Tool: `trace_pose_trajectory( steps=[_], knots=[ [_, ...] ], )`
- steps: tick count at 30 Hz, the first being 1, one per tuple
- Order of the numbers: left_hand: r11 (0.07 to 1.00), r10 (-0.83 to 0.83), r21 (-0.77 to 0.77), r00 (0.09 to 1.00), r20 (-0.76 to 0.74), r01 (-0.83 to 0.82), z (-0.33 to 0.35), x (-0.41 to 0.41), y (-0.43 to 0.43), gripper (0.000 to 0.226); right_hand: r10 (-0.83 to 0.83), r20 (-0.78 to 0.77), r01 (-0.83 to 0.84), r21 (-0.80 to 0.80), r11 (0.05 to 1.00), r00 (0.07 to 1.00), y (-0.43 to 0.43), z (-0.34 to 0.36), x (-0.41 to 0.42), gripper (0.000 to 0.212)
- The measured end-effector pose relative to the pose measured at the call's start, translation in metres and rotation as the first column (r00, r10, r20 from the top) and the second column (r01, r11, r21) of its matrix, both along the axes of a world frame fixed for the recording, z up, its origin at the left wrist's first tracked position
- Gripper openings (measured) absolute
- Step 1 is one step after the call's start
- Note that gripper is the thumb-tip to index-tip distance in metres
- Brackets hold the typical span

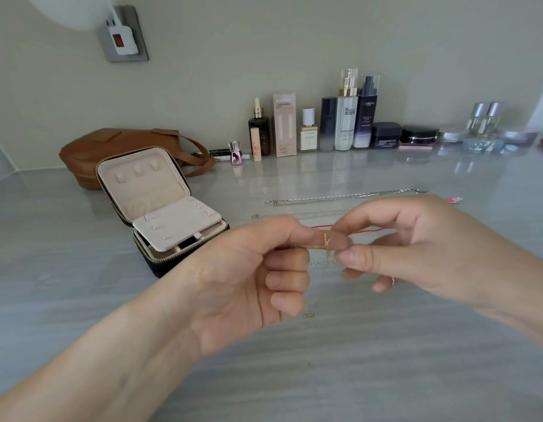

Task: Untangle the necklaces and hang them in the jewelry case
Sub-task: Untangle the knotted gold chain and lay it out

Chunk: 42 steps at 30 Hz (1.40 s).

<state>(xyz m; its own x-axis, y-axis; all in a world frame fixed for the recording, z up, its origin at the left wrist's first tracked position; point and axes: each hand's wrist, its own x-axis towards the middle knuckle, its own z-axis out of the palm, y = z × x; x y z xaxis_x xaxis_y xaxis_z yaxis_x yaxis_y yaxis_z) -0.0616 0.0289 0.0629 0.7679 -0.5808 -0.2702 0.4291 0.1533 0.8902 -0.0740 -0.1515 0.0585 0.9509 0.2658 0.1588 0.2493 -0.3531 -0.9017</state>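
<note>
Grey worktop (355, 376) lies open on the near side of both hands. A gold necklace (320, 245) pinched between left hand (252, 278) and right hand (416, 248) bars their gap. Beyond the left hand stands an open jewelry case (148, 190); silver chains (340, 197) lie beyond the right.

Thin ring (392, 281) on the right hand (422, 245)

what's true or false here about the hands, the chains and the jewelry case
The left hand and right hand both pinch a thin gold chain. True.
The jewelry case is zipped shut. False: its lid stands open.
A silver chain lies stretched out on the table beyond the hands. True.
The brown bag sits right of the cosmetic bottles. False: it sits left of them, behind the jewelry case.
</note>
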Motion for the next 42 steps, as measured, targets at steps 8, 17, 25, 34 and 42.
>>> trace_pose_trajectory(
  steps=[8, 17, 25, 34, 42],
  knots=[
    [0.997, 0.043, 0.059, 0.997, 0.071, -0.047, -0.003, -0.001, -0.002, 0.018, -0.084, 0.135, 0.109, -0.194, 0.975, 0.987, -0.004, -0.004, 0.003, 0.021],
    [0.97, 0.157, 0.166, 0.979, 0.133, -0.178, -0.013, 0.006, -0.007, 0.013, -0.163, 0.102, 0.177, -0.156, 0.972, 0.981, -0.007, -0.002, 0.001, 0.004],
    [0.969, 0.147, 0.181, 0.983, 0.11, -0.165, -0.016, 0.008, -0.008, 0.013, -0.054, -0.037, 0.059, 0.15, 0.987, 0.998, -0.005, 0.006, 0.005, 0.015],
    [0.967, 0.198, 0.123, 0.963, 0.184, -0.223, -0.015, 0.005, -0.008, 0.015, -0.098, 0.004, 0.097, 0.107, 0.989, 0.995, -0.016, 0.014, 0.005, 0.014],
    [0.932, 0.333, 0.052, 0.903, 0.271, -0.359, -0.013, 0.004, -0.011, 0.011, -0.129, 0.126, 0.125, 0.043, 0.991, 0.984, -0.028, 0.013, 0.003, 0.047]
  ],
)
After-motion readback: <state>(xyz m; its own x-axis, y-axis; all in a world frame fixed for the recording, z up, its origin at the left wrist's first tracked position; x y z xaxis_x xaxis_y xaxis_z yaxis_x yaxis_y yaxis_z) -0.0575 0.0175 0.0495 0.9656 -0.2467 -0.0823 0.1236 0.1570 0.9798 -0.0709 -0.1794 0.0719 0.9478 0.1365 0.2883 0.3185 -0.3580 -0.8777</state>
